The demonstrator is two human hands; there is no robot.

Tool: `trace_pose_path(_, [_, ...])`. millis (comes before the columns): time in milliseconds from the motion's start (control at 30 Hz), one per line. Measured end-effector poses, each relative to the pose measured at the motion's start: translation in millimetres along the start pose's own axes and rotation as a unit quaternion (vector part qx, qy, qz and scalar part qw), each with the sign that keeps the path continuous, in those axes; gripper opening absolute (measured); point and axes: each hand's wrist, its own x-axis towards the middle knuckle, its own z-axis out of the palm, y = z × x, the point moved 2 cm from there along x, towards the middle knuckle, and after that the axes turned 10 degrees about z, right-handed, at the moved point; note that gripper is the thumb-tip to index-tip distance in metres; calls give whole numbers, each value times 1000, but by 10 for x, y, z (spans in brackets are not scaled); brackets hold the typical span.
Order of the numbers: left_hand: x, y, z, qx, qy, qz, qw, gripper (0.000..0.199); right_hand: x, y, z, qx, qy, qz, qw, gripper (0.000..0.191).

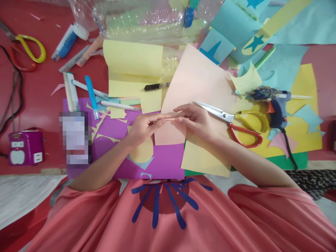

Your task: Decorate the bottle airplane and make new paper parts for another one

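Note:
Between my two hands a small piece of pale pink paper [172, 119] is stretched, seen nearly edge-on. My left hand [144, 128] pinches one end of it between thumb and fingers. The other end sits in the closed fingertips of my right hand [196, 120]. Below both hands lies a large pale pink sheet [195, 77], with a purple sheet [168, 161] and a pale yellow sheet [207, 155] partly under it. Scissors [225, 117] with red and yellow handles rest beside my right hand, blades partly open.
A glue gun [278, 108] lies on yellow paper at the right. Clear plastic bottles [147, 21] lie at the back. Several pens, including a blue one [91, 92], and a blurred-out phone [75, 138] are at the left. Another pair of scissors [27, 49] and a purple box [26, 147] sit further left.

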Motion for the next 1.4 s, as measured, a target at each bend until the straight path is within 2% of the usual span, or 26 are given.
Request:
trace_pose_path(100, [-3, 18, 3, -5, -6, 4, 1000, 37, 9, 10, -6, -24, -16, 0, 1000, 37])
trace_pose_path(300, [2, 32, 0, -12, -9, -6, 1000, 38, 8, 35, -34, -40, -3, -3, 999, 22])
trace_pose_path(533, [5, 21, 10, -27, -12, -19, 999, 36, 3, 41, -41, -34, 1, 14, 999, 25])
trace_pose_path(733, [3, 10, -5, -2, -29, -16, 999, 44, 14, 50, -45, -18, 3, 14, 1000, 26])
trace_pose_path(900, [5, 28, -19, -8, -14, -38, 999, 48, 4, 35, -33, -12, -4, 9, 1000, 27])
trace_pose_path(1167, [16, 15, -12, -33, -2, -23, 999, 48, 2, 61, -32, -5, -8, 7, 1000, 29])
trace_pose_path(1400, [22, 40, -18, -29, -4, -13, 999, 43, 8, 52, -38, 28, -16, 9, 999, 18])
